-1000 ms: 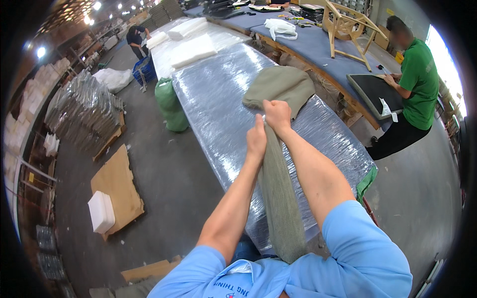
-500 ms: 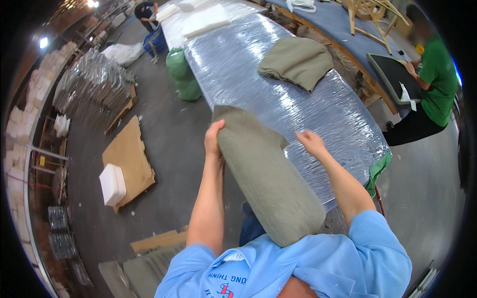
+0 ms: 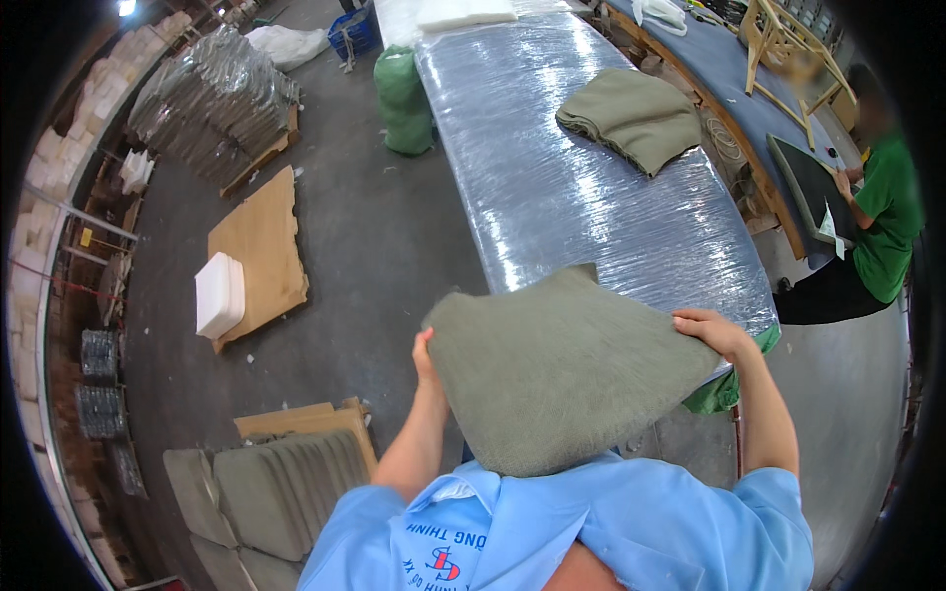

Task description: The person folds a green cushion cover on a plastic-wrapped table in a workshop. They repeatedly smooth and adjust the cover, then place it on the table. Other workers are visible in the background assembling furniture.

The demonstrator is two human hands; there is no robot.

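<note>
A grey-green fabric-covered cushion (image 3: 562, 374) is held in front of my chest, its broad face turned up. Its near edge reaches my blue shirt, and a corner of fabric sticks up at its far edge. My left hand (image 3: 426, 360) is closed on its left side, the fingers partly hidden behind it. At the far right corner my right hand (image 3: 711, 333) grips the cushion, fingers bent over the edge. Beyond it, a folded pile of matching fabric (image 3: 633, 120) lies on the table wrapped in clear plastic film (image 3: 512, 177).
Similar grey-green cushions (image 3: 286, 483) are stacked at lower left. A cardboard sheet (image 3: 266, 261) with white foam pieces (image 3: 220, 295) lies on the floor. A green sack (image 3: 402, 103) stands beside the table. At right, a person in green (image 3: 887, 212) handles a dark panel (image 3: 803, 187) by another table.
The cushion has turned from edge-on to broad face up. My right hand, earlier off it, now grips its right corner. My view has shifted, bringing more of the cushion stack into sight.
</note>
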